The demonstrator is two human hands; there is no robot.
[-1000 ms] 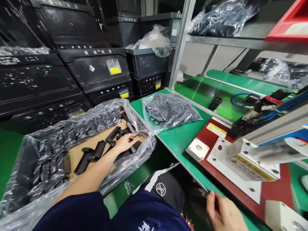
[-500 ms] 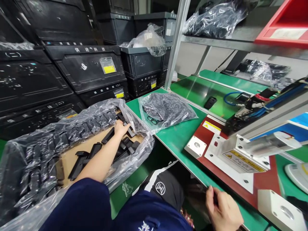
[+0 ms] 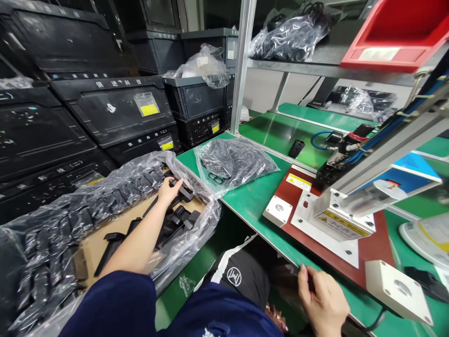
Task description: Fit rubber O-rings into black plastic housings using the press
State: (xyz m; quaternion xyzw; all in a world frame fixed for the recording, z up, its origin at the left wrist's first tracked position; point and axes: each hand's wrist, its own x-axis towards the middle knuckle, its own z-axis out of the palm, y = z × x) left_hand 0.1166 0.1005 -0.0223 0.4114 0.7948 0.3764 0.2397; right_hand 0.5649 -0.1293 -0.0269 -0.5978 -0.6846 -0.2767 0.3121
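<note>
A person's left hand (image 3: 169, 189) reaches into a plastic-lined cardboard box (image 3: 94, 244) at the left of the scene. Its fingers lie across a black plastic part (image 3: 185, 194) at the box's far right end, with the part just beyond the fingertips and partly beneath them. Whether the hand has closed on it cannot be told. More black parts (image 3: 175, 220) lie loose just nearer. The right hand (image 3: 323, 303) curls at the near edge of the green bench (image 3: 257, 199), its grip unclear. A clear bag of black rings (image 3: 235, 161) rests on the bench, right of the box.
</note>
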